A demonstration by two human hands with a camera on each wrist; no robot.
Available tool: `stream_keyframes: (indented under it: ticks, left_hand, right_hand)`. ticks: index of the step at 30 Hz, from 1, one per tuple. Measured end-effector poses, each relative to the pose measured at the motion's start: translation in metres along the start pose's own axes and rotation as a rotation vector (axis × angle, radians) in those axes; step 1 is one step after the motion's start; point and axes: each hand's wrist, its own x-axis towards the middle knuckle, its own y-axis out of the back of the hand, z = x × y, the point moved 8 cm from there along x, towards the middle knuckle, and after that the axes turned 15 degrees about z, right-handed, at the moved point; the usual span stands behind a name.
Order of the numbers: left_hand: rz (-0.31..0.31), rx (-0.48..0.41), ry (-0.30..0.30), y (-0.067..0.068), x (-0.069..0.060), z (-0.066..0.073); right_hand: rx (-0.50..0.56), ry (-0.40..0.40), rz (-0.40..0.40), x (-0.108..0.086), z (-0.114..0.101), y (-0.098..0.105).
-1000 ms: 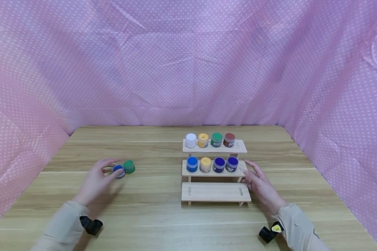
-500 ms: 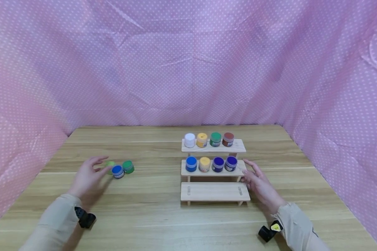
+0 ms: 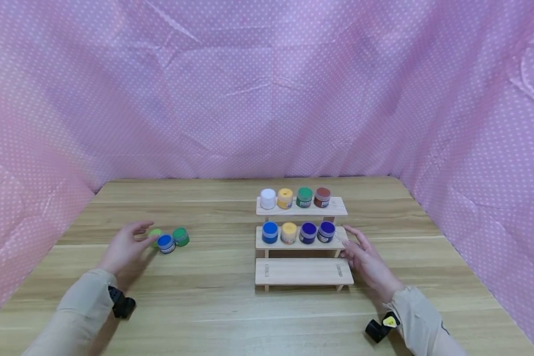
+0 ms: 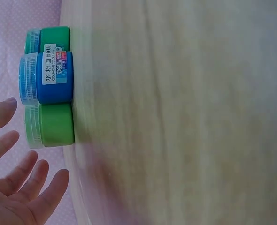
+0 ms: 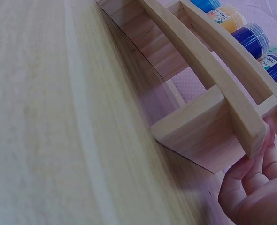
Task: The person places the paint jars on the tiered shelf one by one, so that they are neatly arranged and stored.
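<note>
Three gouache paint jars stand together on the table at the left: a light green jar (image 4: 57, 124), a blue jar (image 3: 166, 244) and a green jar (image 3: 181, 237). Beside the light green one is my left hand (image 3: 125, 245), its fingers spread; the left wrist view shows a gap between fingertips and jars. My right hand (image 3: 370, 264) holds the right end of a three-tier wooden display rack (image 3: 304, 272), fingers bent about the board ends (image 5: 251, 136). Part of the light green jar is hidden in the head view.
On the rack's top tier stand white (image 3: 268, 199), yellow (image 3: 285, 198), green (image 3: 304, 197) and brown (image 3: 322, 197) jars. The middle tier carries blue (image 3: 270, 232), light yellow (image 3: 289, 233) and two purple jars (image 3: 308, 233). Pink dotted cloth (image 3: 267, 99) surrounds the table.
My left hand has drawn back to the left, off the blue jar, bringing the light green jar into view. The right hand stays at the rack.
</note>
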Motion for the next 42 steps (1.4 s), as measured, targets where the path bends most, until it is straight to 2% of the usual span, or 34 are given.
stream_keyframes:
  ticks: [5, 11, 34, 42]
  left_hand:
    - [-0.013, 0.017, -0.006, -0.003, 0.003, -0.001]
    - [0.007, 0.032, -0.03, -0.003, 0.005, -0.002]
    - [-0.018, 0.044, -0.026, -0.004, 0.006, -0.01]
    - [-0.031, 0.041, 0.009, -0.001, 0.0, -0.015]
  right_hand:
    - [0.008, 0.003, -0.001, 0.0, -0.001, -0.001]
    - [0.006, -0.006, 0.003, 0.0, -0.001, 0.0]
    - [0.008, 0.005, -0.002, 0.0, 0.0, 0.0]
    - [0.002, -0.002, 0.0, 0.001, 0.001, 0.0]
